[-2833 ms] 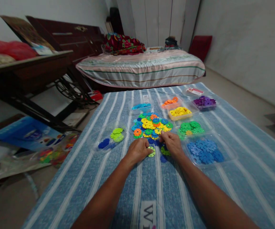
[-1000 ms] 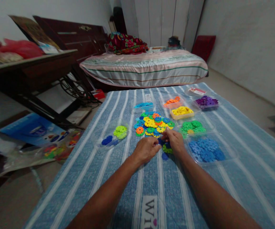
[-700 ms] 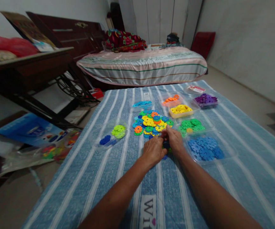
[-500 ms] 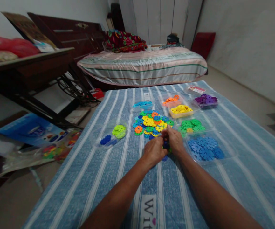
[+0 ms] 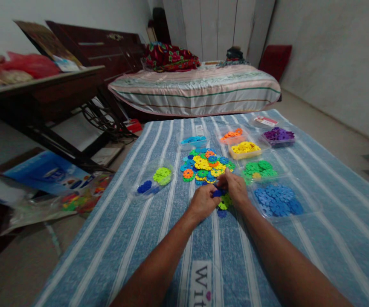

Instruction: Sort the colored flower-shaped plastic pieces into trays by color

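My left hand point(image 5: 202, 203) and my right hand point(image 5: 236, 189) meet over the blue striped mat point(image 5: 158, 238), fingers curled. Between their fingertips sits a dark blue snowflake disc point(image 5: 217, 193), pinched from both sides. A lime green disc point(image 5: 223, 204) and another blue disc point(image 5: 222, 213) lie on the mat just under the hands. Right beyond the hands is a mixed pile of coloured discs point(image 5: 205, 166).
Clear trays hold sorted discs: blue ones point(image 5: 278, 200), green ones point(image 5: 258, 169), yellow ones point(image 5: 245, 148), orange ones point(image 5: 232, 134), purple ones point(image 5: 278, 134), light blue point(image 5: 193, 140), and a lime and dark blue tray point(image 5: 154, 181). A bed point(image 5: 197, 89) lies beyond; a dark table point(image 5: 40, 91) stands left.
My left hand drew in from the left to meet the right one. The two hands now pinch a dark blue disc together, slightly lifted off the mat.
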`<state>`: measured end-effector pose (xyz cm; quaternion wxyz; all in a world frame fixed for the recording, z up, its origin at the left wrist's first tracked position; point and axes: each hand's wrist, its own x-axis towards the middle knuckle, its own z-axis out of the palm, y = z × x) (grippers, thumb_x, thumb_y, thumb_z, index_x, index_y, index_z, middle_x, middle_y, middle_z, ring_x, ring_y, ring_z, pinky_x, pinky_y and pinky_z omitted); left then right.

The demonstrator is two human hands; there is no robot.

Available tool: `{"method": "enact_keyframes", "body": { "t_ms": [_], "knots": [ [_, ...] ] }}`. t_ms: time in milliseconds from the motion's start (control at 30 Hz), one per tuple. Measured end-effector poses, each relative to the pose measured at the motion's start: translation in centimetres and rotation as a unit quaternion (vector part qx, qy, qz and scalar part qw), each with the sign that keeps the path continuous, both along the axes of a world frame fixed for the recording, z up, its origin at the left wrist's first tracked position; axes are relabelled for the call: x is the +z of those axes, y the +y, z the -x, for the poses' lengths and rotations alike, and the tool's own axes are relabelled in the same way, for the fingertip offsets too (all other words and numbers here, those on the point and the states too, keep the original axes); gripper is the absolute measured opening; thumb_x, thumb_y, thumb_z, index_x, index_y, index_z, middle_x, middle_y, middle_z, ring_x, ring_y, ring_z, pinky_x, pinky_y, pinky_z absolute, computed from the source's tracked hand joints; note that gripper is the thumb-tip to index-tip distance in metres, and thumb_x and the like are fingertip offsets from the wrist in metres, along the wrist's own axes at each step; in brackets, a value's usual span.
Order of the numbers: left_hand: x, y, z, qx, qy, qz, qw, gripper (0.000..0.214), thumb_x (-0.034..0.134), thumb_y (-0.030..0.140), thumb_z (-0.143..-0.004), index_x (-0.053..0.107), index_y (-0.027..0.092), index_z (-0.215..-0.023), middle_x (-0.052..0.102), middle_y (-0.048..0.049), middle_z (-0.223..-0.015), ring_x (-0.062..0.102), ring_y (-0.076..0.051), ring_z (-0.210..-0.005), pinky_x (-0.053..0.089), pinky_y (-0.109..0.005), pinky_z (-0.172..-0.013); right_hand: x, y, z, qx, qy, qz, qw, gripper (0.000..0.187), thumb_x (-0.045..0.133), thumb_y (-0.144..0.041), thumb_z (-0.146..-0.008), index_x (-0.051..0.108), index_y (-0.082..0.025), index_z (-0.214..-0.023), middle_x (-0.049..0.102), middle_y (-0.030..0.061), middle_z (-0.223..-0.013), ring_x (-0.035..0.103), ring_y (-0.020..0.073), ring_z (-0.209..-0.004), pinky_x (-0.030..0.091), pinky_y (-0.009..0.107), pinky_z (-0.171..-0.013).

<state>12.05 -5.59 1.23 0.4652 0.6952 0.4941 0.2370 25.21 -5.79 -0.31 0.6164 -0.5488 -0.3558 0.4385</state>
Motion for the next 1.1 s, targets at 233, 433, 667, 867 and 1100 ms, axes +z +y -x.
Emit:
{"method": "enact_keyframes", "body": {
  "t_ms": [233, 433, 667, 867, 1100],
  "knots": [
    [-0.3, 0.0, 0.4, 0.008, -0.001, -0.024, 1.000, 0.003, 0.058, 0.014, -0.066, 0.058, 0.016, -0.068, 0.050, 0.0051, -0.055, 0.048, -0.010, -0.053, 0.033, -0.020, -0.051, -0.1, 0.0, 0.0, 0.002, -0.021, -0.009, 1.000, 0.067, 0.053, -0.081, -0.071, 0.068, -0.017, -0.060, 0.064, 0.0049, -0.055, 0.058, 0.0167, -0.054, 0.045, 0.027, -0.052],
    [-0.4, 0.0, 0.9, 0.030, -0.031, -0.017, 0.999, 0.035, 0.056, 0.008, -0.062, 0.061, 0.014, -0.097, 0.052, 0.0074, -0.056, 0.047, -0.008, -0.051, 0.035, -0.019, -0.052, -0.5, 0.0, -0.1, 0.011, -0.023, -0.007, 1.000, 0.066, 0.052, -0.080, -0.074, 0.069, -0.016, -0.064, 0.066, 0.0061, -0.058, 0.060, 0.0166, -0.055, 0.045, 0.027, -0.054],
    [1.4, -0.1, 2.1, 0.021, 0.022, -0.036, 0.999, 0.019, 0.054, 0.010, -0.065, 0.063, 0.014, -0.082, 0.051, 0.0061, -0.054, 0.045, -0.008, -0.048, 0.034, -0.019, -0.049, -0.8, 0.0, -0.1, 0.002, -0.035, -0.003, 0.999, 0.064, 0.054, -0.077, -0.075, 0.071, -0.016, -0.066, 0.067, 0.0055, -0.059, 0.059, 0.0160, -0.057, 0.043, 0.028, -0.055],
    [5.9, 2.2, 6.3, 0.118, 0.057, -0.114, 0.985, 0.021, 0.057, 0.021, -0.066, 0.067, 0.015, -0.083, 0.059, 0.0026, -0.061, 0.055, -0.012, -0.056, 0.043, -0.023, -0.056, -1.1, 0.1, -0.1, 0.005, -0.044, -0.011, 0.999, 0.066, 0.051, -0.078, -0.076, 0.072, -0.017, -0.066, 0.067, 0.0055, -0.059, 0.058, 0.0159, -0.057, 0.043, 0.028, -0.056],
    [8.4, 7.7, 13.6, 0.236, 0.214, -0.222, 0.921, 0.028, 0.057, 0.026, -0.066, 0.069, 0.015, -0.089, 0.065, -0.0013, -0.069, 0.061, -0.017, -0.066, 0.047, -0.026, -0.063, -1.0, 0.1, -0.1, 0.007, -0.034, -0.003, 0.999, 0.064, 0.053, -0.078, -0.075, 0.071, -0.017, -0.065, 0.066, 0.0056, -0.058, 0.058, 0.0153, -0.056, 0.044, 0.027, -0.054]
  ]
}}
